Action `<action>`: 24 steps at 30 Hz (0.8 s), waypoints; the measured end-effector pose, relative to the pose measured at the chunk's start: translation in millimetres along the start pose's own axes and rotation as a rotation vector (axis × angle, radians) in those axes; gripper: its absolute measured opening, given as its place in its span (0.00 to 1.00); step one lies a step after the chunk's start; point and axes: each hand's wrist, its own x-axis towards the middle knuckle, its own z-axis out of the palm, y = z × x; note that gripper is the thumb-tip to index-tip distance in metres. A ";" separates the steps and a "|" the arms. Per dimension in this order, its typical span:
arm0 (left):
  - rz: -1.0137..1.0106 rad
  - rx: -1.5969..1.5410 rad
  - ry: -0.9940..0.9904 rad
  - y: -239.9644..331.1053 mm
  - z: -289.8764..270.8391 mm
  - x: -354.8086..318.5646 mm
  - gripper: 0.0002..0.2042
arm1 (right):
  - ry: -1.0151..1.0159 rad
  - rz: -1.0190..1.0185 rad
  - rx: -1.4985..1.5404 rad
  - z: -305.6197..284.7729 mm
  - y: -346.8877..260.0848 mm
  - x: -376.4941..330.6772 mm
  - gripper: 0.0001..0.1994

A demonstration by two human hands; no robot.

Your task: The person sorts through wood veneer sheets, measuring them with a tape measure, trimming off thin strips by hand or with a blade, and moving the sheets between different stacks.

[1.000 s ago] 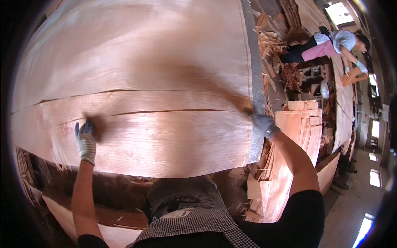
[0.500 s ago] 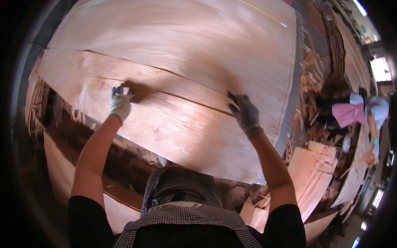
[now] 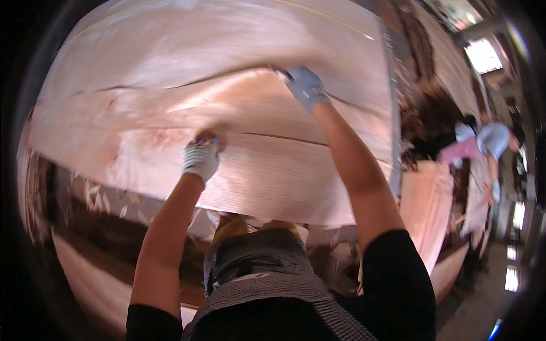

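A broad stack of pale wood veneer (image 3: 273, 182) lies in front of me, with long splits running across its top. In a grey-blue glove, my right hand (image 3: 305, 85) is closed on the far edge of a veneer strip (image 3: 244, 94), which bulges up off the sheet beneath. A dark, thin shape shows at its fingertips, too blurred to name. Nearer to me, my left hand (image 3: 201, 158), in a striped pale glove, rests on the veneer close to a split. Its fingertips are smeared by motion and point away from me.
Veneer scraps (image 3: 99, 199) litter the floor below the stack's near edge. Another veneer pile (image 3: 426, 199) stands at the right. Farther right a person in a light blue top (image 3: 492, 141) handles wood pieces. A yellow line (image 3: 324, 17) crosses the stack's far side.
My right hand has moved away from me and left, and the strip's far edge now bulges up. My left hand has shifted right over the veneer. The view has turned slightly.
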 end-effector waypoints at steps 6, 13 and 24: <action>-0.005 -0.204 -0.043 -21.6 -9.4 10.5 0.20 | 0.490 0.084 0.181 -6.2 -18.2 86.7 0.17; 0.039 -0.121 0.092 -25.1 -33.5 34.8 0.14 | 0.256 -0.030 0.287 -13.2 -136.0 -8.5 0.14; -0.193 -0.651 0.188 -209.9 -64.0 40.2 0.14 | -0.256 0.530 1.205 31.5 -181.5 -79.7 0.08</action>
